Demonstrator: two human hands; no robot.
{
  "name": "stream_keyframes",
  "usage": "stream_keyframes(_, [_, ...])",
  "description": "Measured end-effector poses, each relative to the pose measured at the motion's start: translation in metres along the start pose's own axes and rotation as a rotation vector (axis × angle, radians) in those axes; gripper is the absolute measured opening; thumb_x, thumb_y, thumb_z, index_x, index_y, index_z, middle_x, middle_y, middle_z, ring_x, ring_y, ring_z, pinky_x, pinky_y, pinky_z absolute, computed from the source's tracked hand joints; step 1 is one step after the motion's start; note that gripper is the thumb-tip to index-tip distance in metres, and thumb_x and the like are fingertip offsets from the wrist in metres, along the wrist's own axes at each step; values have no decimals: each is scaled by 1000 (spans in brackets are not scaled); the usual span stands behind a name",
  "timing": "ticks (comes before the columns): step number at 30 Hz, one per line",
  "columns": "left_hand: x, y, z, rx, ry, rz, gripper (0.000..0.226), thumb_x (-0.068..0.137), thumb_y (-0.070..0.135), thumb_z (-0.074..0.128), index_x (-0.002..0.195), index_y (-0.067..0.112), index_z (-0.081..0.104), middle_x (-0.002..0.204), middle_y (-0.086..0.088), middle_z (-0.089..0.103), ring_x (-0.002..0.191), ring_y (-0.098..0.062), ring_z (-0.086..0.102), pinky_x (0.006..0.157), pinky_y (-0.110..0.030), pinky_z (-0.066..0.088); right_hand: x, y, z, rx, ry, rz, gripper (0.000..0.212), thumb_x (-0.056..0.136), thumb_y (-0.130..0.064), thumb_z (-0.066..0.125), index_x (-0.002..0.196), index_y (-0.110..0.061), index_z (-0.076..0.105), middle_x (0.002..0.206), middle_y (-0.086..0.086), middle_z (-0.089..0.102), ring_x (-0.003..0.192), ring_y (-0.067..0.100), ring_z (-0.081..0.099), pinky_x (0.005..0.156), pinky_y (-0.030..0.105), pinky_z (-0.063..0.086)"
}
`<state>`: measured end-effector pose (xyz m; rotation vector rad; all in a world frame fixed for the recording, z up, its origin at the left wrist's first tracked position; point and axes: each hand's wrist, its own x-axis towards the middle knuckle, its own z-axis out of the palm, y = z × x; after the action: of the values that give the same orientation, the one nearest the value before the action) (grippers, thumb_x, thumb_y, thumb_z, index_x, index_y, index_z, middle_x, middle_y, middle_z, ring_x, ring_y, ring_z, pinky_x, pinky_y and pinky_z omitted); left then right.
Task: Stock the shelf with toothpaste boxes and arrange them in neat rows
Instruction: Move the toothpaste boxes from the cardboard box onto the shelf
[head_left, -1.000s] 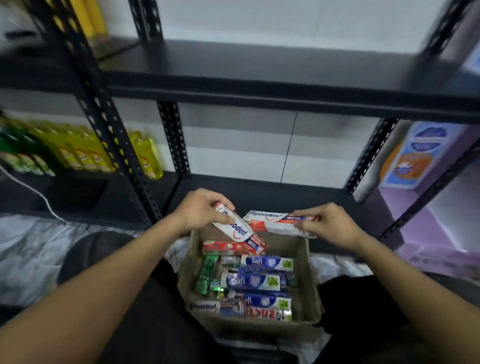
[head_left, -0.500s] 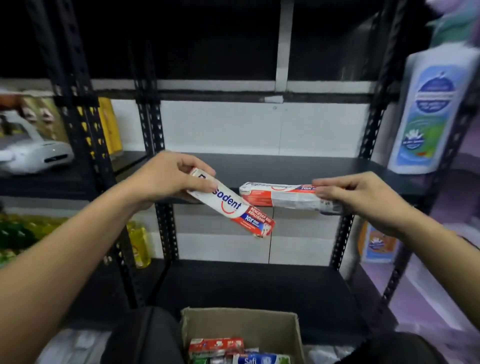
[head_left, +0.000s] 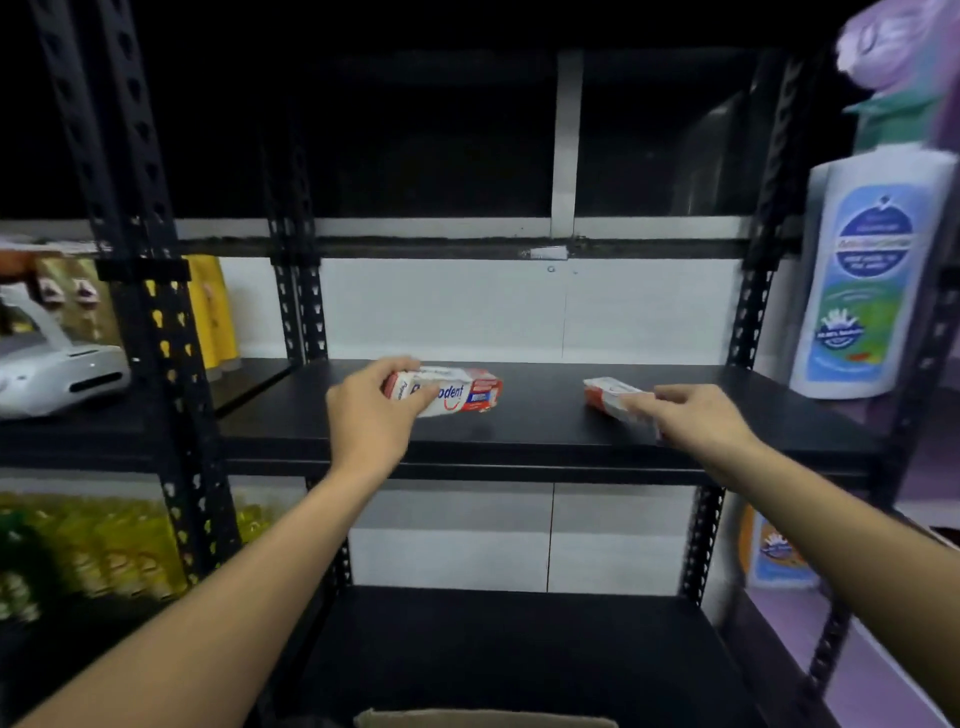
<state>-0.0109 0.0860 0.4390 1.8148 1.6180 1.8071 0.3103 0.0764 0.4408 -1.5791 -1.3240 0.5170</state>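
I note left hand curled round a toothpaste box, right hand pinching a second box, both over the shelf mid-depth. Open board lies between them and along its front edge.

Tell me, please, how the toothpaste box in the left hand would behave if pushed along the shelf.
The toothpaste box has flat faces, so it would probably slide, not roll, on the smooth shelf. The left hand holds it by one end without sag, suggesting it is stiff and light.
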Motion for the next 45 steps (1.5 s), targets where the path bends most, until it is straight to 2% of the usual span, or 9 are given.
stream_keyframes(4, [4, -29, 17, 41, 67, -118, 29, 80, 32, 79, 106, 21, 74, 85, 10, 70, 75, 1, 61, 66, -7, 46, 16, 15, 17, -507, -43, -196, 45, 90, -28, 63, 134, -23, 59, 95, 2, 60, 81, 21, 56, 67, 25, 45])
stream_keyframes(7, [24, -32, 22, 127, 62, -68, 24, 81, 39, 77, 101, 27, 72, 85, 12, 70, 78, -5, 63, 68, -19, 47, 38, 22, 25, -639, -12, -172, 42, 92, -45, 57, 133, -33, 57, 106, 3, 59, 97, 27, 58, 82, 37, 43])
stream_keyframes(10, [48, -37, 33, 178, -59, -8, 25, 80, 41, 79, 101, 32, 68, 90, 13, 69, 84, -8, 64, 72, -29, 55, 62, 19, 29, -828, -7, -195, 37, 94, -50, 49, 127, -36, 57, 110, 0, 60, 107, 25, 55, 82, 41, 30])
stream_keyframes(15, [74, -55, 64, 266, -126, -25, 29, 78, 35, 83, 102, 28, 68, 90, 6, 70, 74, -10, 60, 69, -26, 45, 109, 28, 46, -808, -37, -138, 42, 98, -46, 46, 136, -31, 52, 123, 7, 57, 114, 31, 52, 85, 42, 37])
stream_keyframes(22, [107, -82, 107, 433, -140, -164, 34, 77, 45, 81, 102, 29, 65, 109, 1, 70, 98, -23, 63, 77, -29, 46, 160, 38, 67, -830, -1, -96, 39, 98, -44, 42, 133, -30, 52, 120, 7, 54, 112, 32, 52, 80, 39, 36])
stream_keyframes(27, [125, -88, 136, 451, -131, -121, 37, 79, 46, 79, 103, 24, 62, 103, 0, 69, 88, -23, 58, 71, -29, 40, 174, 53, 78, -729, 41, -88, 39, 100, -36, 41, 138, -31, 46, 129, 9, 48, 119, 33, 48, 92, 47, 32])
stream_keyframes(36, [128, -105, 138, -54, -50, -292, 27, 78, 22, 70, 105, 23, 68, 108, 4, 69, 92, -11, 64, 75, -18, 48, 166, 52, 69, -454, 84, -76, 50, 88, -25, 57, 136, -38, 51, 138, 3, 52, 126, 31, 48, 104, 46, 34])
stream_keyframes(40, [123, -103, 140, 13, -105, -225, 30, 80, 8, 66, 108, 18, 69, 101, 1, 68, 74, -3, 59, 52, -2, 37, 166, 54, 70, -511, 90, -68, 51, 89, -22, 54, 138, -34, 49, 135, 5, 55, 124, 32, 49, 104, 45, 38])
stream_keyframes(45, [125, -107, 140, 23, -48, -222, 30, 82, -1, 65, 106, 17, 69, 102, -4, 69, 80, -14, 60, 60, -8, 38, 169, 59, 70, -499, 138, -61, 54, 85, -10, 49, 138, -20, 49, 132, 15, 55, 120, 37, 50, 101, 43, 44])
